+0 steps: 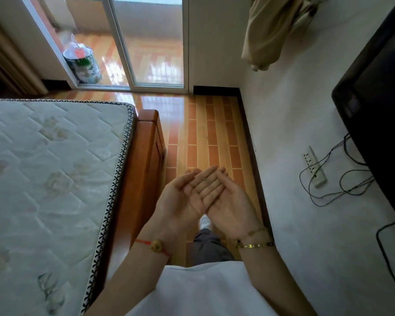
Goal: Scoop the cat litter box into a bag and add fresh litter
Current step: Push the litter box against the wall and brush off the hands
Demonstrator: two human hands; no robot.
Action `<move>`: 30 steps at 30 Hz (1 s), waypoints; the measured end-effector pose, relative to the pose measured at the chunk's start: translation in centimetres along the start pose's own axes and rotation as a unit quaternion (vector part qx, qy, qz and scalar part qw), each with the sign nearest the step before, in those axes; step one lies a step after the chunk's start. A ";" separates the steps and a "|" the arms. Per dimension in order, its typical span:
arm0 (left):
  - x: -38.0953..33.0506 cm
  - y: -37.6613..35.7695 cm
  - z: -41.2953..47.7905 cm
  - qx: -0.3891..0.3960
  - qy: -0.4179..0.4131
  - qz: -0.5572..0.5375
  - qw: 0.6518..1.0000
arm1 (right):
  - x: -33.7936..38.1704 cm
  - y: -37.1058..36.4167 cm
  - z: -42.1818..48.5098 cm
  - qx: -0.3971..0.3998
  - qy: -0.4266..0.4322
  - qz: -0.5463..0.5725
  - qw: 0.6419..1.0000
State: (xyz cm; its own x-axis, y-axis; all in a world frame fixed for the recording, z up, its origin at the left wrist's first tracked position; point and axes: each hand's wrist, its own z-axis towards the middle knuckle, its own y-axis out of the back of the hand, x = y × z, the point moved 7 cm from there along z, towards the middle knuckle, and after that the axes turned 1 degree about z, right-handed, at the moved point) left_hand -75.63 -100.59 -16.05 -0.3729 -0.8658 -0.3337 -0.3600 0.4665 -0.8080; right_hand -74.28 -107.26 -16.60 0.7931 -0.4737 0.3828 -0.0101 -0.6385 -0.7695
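My left hand (pixel 180 197) and my right hand (pixel 230 206) are held out in front of me, palms up, the fingers overlapping in the middle. Both are empty with fingers extended. A red string bracelet is on the left wrist and gold bracelets are on the right. No litter box or scoop is in view. A green and white bag (pixel 83 63) with a clear plastic bag in its top stands far ahead, just past the sliding glass door (pixel 146 46).
A bare quilted mattress (pixel 48 169) on a wooden bed frame (pixel 146 156) fills the left. A narrow strip of wooden floor (pixel 205 133) runs ahead to the door. On the right wall are a dark TV (pixel 379 110), a power strip (pixel 315 169) with cables, and a curtain (pixel 271 30).
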 end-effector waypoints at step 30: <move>-36.7 -8.0 38.7 -0.016 -0.109 -0.076 0.991 | 30.5 -14.4 44.7 0.051 -0.063 -0.055 0.995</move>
State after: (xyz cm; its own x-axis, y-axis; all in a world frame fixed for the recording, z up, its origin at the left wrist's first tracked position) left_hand -25.92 -79.54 -16.13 -0.1191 -0.9435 -0.3091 -0.4257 0.3298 -0.8426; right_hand -22.73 -85.39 -16.76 0.8559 -0.3206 0.4058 0.1383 -0.6140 -0.7771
